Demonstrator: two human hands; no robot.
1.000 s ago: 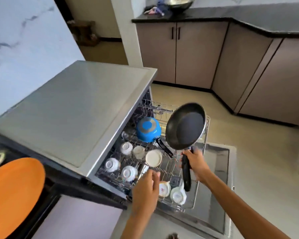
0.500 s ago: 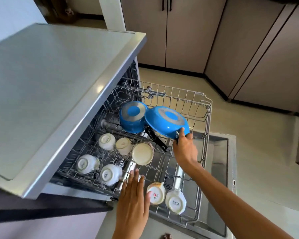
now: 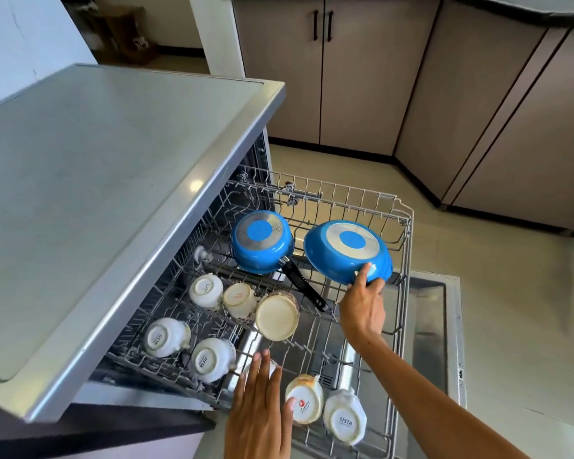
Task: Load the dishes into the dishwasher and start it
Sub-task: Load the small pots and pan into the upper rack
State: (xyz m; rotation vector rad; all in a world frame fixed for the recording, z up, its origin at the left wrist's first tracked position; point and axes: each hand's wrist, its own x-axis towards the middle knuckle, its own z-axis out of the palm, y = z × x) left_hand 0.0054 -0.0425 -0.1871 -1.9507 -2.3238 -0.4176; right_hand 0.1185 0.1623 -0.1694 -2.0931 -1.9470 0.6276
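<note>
The dishwasher's wire rack (image 3: 407,260) is pulled out over the open door (image 3: 439,326). A blue frying pan (image 3: 345,250) lies upside down at the rack's back right, tilted. My right hand (image 3: 362,306) grips it at its near rim, with the handle hidden under the hand. Left of it sits an upside-down blue saucepan (image 3: 262,240) with a black handle (image 3: 304,286). Several white cups, such as a cup (image 3: 206,289) and a cup (image 3: 343,415), stand inverted in the rack. My left hand (image 3: 259,402) lies flat with straight fingers on the rack's front, its thumb touching a cup (image 3: 305,402).
The dishwasher's grey top (image 3: 113,193) overhangs the rack's left side. Brown cabinet doors (image 3: 355,77) run along the back and right. Beige floor (image 3: 511,293) lies right of the open door. A cream bowl (image 3: 277,316) stands tilted mid-rack.
The frying pan was turned from face-up to upside down and lowered into the rack, then shifted right, away from the saucepan. My left hand flattened onto the rack's front.
</note>
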